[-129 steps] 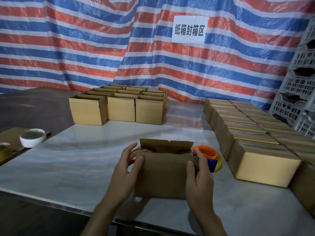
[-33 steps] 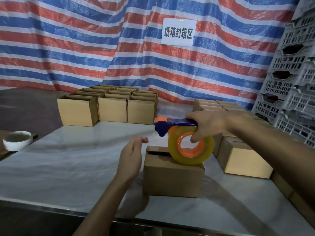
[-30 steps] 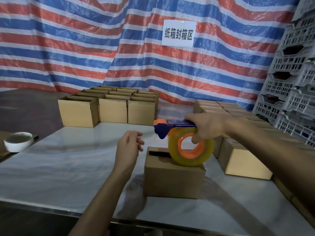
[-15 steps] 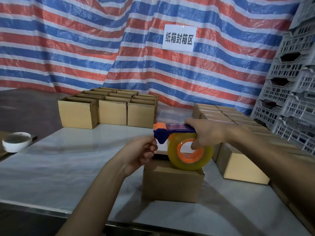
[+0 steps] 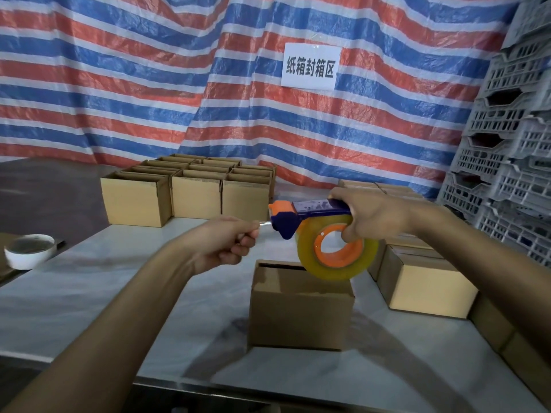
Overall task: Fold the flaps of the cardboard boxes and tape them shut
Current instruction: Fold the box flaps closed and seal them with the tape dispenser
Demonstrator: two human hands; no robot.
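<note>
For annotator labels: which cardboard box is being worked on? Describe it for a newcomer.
On the pale marble table, open boxes are grouped far left and closed boxes line the right. The lone box stands near the front edge, below the tape dispenser held in the right hand. It alone touches no other box, and a dark gap shows at its top.

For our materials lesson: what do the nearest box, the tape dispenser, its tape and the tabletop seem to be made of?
The box looks like matt brown cardboard, creased at its flaps. The tape dispenser seems glossy moulded plastic, blue and orange. Its tape is a shiny, see-through yellowish film. The tabletop, pale, grey-veined and reflective, may be marble or stone-look laminate.
</note>
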